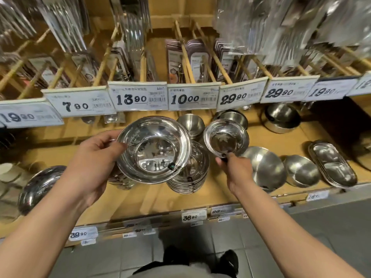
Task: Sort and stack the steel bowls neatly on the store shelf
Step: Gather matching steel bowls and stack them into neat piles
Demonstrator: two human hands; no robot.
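Above the middle of the store shelf [124,199], I am holding two steel bowls in the air: my left hand [94,165] is gripping the large bowl [153,149] by its near rim, and my right hand [234,169] is pinching the small bowl [225,137] at its lower edge. Neither is stacked yet. Just below them, one neat stack of bowls [190,173] is already standing (it looks about the small bowl's size, though I am only judging). I am reading the job as partly done: loose bowls [263,167] are still lying singly to the right, beside divided trays [333,165], and another big bowl [38,187] is sitting alone at the left.
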